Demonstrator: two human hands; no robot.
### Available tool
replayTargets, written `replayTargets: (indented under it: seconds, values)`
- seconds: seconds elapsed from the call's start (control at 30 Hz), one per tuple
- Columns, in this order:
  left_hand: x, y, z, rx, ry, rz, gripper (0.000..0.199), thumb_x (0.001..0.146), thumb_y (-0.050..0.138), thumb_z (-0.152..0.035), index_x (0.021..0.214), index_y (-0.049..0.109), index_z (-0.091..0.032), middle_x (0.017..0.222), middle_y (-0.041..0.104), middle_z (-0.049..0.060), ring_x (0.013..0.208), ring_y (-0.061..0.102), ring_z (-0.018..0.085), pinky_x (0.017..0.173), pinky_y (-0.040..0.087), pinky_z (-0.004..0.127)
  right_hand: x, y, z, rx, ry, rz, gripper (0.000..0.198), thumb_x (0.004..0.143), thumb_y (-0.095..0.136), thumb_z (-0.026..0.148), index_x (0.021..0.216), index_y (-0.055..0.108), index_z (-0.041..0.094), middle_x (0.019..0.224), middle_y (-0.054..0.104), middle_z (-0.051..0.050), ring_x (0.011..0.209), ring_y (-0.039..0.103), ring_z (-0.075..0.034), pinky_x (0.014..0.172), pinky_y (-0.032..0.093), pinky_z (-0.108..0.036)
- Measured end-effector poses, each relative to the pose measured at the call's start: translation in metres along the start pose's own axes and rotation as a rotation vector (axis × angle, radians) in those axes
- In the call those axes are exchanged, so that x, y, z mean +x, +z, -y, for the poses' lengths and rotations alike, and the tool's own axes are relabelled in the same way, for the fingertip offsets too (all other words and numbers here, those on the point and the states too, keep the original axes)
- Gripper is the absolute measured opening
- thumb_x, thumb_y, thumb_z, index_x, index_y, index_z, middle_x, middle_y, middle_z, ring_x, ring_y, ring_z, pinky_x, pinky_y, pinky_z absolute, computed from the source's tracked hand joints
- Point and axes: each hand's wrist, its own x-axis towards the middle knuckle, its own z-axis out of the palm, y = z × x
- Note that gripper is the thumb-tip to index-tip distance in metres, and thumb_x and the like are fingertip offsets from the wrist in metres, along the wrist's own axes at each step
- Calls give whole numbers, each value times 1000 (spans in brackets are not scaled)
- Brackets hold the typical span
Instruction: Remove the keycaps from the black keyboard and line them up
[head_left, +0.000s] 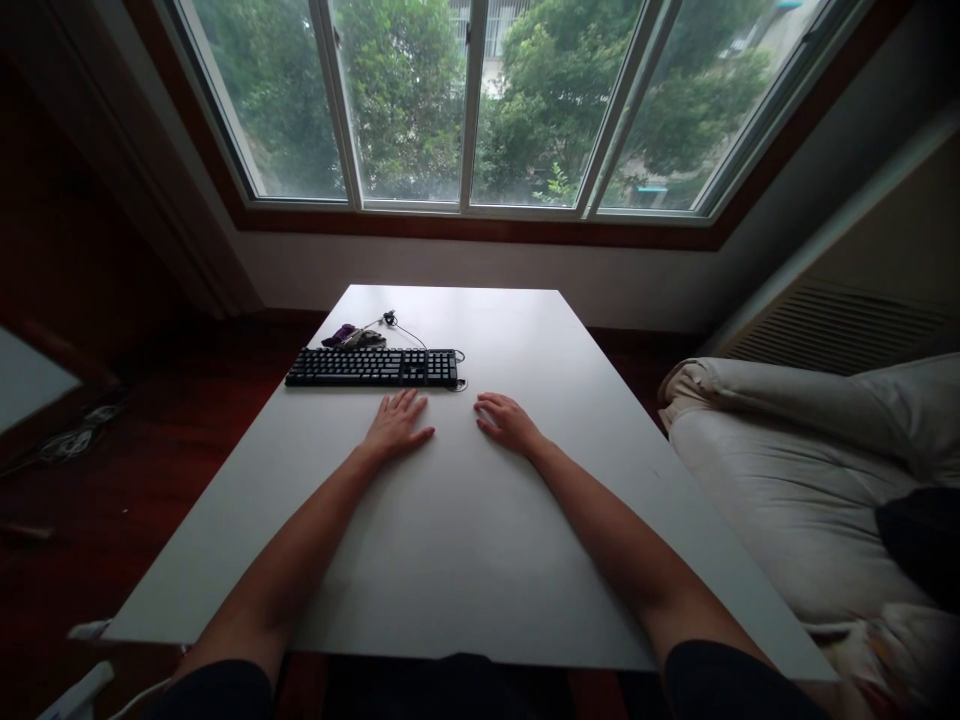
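My left hand lies flat on the white table, fingers spread, just below the near edge of a black keyboard. My right hand rests on the tabletop to the right of the keyboard's end, fingers slightly curved and apart, with nothing visible in them. A gap of bare tabletop separates the two hands. Behind the keyboard lies a small crumpled purple and grey cloth-like item. A dark cable with a small bundle sits beside it.
A beige sofa stands close along the table's right side, with a dark item on it. Beyond the table's far edge is a wall with a wide window. Cables lie on the dark red floor at left.
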Motion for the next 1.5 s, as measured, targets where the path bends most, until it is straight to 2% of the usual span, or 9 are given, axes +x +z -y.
replayTargets:
  seconds: [0.23,0.37,0.47,0.57,0.7,0.83,1.0,1.3,1.5]
  values:
    - [-2,-4,-1,16,37,-15,75,93,48,-68,156,43,-28,166,33,11,155,24,33,126,12,54,-3,4,-6,-51,-35,7,39,94,60,38,131,66,27,148,58,-8,140,50,-28,118,38,-48]
    - [-2,-6,-2,32,85,-10,75,93,47,-68,157,41,-29,167,32,8,155,23,32,126,10,54,-9,6,-1,-142,11,23,44,99,52,43,138,63,25,152,54,-8,144,44,-28,121,34,-49]
    - [-3,-8,-3,29,101,-1,77,94,45,-69,159,37,-29,168,28,8,155,22,32,126,13,53,-15,6,7,-213,80,79,54,100,48,53,145,57,25,160,43,-10,150,36,-31,123,27,-51]
    - [-1,-9,-3,25,133,35,79,94,43,-71,161,33,-30,170,24,7,156,19,32,126,12,52,-19,5,20,-252,119,159,73,96,45,69,155,45,27,167,29,-11,155,25,-34,125,18,-56]
    - [3,-11,-4,27,157,116,85,91,40,-77,162,29,-31,171,18,9,157,14,35,125,9,58,-19,4,35,-278,146,226,86,92,36,81,161,34,30,170,19,-11,157,17,-35,124,9,-60]
    - [7,-11,-7,28,154,168,93,88,39,-83,163,25,-31,172,13,11,158,8,38,122,5,66,-16,1,39,-279,154,278,92,90,32,84,164,27,28,172,12,-12,158,10,-37,123,4,-63]
    - [8,-7,-10,28,128,141,88,90,35,-81,163,26,-33,172,14,9,158,8,37,122,2,66,-9,-2,37,-259,126,356,95,89,32,85,165,20,28,172,6,-14,158,5,-39,121,1,-67]
    - [7,-7,-10,29,126,118,90,89,38,-82,163,26,-32,172,14,9,158,7,36,123,3,63,-12,7,40,-281,170,311,89,93,28,81,165,21,28,172,6,-11,159,5,-35,123,0,-62]
    - [6,-8,-10,26,142,135,92,88,38,-83,164,23,-32,172,12,9,158,7,37,122,2,64,-12,1,42,-270,126,328,98,86,34,88,164,23,31,172,6,-10,158,6,-37,123,-1,-62]
